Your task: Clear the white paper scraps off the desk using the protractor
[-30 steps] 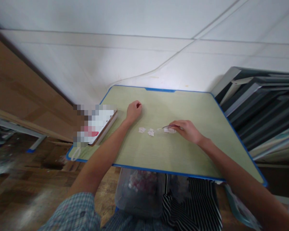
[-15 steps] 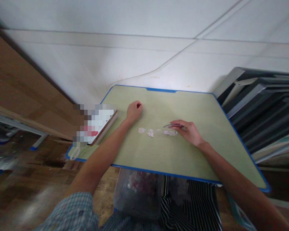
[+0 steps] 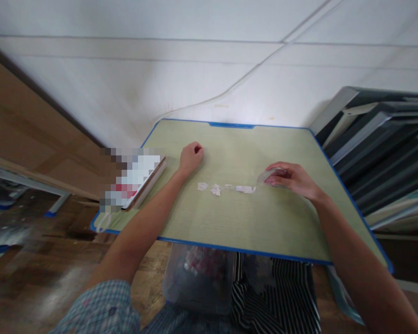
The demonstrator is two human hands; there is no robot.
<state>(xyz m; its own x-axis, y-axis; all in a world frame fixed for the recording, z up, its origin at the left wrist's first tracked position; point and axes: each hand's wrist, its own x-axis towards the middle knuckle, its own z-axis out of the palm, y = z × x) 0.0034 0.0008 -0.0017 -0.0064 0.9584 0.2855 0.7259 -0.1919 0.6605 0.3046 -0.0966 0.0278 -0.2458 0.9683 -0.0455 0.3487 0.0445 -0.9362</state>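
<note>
nearest you, below the front edge, sit a clear plastic bin (image 3: 198,290) and a striped cloth (image 3: 294,290). on the bench (image 3: 264,227), small white scraps (image 3: 244,189) lie mid-surface, set out in a row of separate groups. that laying-out looks done; how much is left you cannot tell from how they lie. your right hand (image 3: 294,178), just beyond the row's right end, is clamped on a clear curved thing (image 3: 264,177), too blurred to name. your left hand (image 3: 191,156), well apart from it, is loosely curled with nothing visible inside; its forearm lies between the scraps and a pale box (image 3: 151,183), partly blurred. farther off, dark panels (image 3: 386,139) lean at right and a cable (image 3: 226,95) crosses the wall (image 3: 160,83).
</note>
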